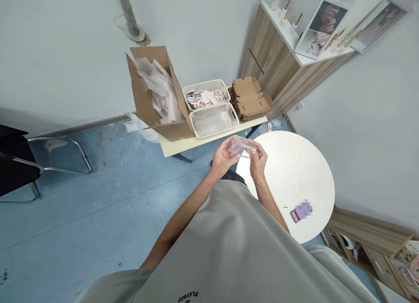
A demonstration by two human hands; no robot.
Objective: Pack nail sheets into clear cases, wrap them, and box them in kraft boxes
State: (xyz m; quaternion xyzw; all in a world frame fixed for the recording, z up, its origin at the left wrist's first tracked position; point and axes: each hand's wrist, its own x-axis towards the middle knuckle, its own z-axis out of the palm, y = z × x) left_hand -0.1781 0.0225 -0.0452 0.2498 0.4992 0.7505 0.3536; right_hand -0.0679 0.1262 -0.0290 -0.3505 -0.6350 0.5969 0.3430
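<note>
A clear plastic box (241,144) is held up in front of my body, between both hands. My left hand (223,158) has its fingers around the box's left end. On the other end, my right hand (258,158) grips it with thumb and fingers. Reflections make it hard to tell whether the box is closed or holds anything. Beyond it, a white basket (214,134) contains clear plastic pieces. Behind that, a second white basket (186,91) is filled with small printed packets. Flattened brown cardboard boxes (248,98) lie stacked to the right of the baskets.
An open carton (178,130) with white wrapping stands on the yellow table (167,149). The round white table (288,163) carries a phone (296,215). A wooden cabinet (275,67) is at the back right, a black chair (16,163) at the left.
</note>
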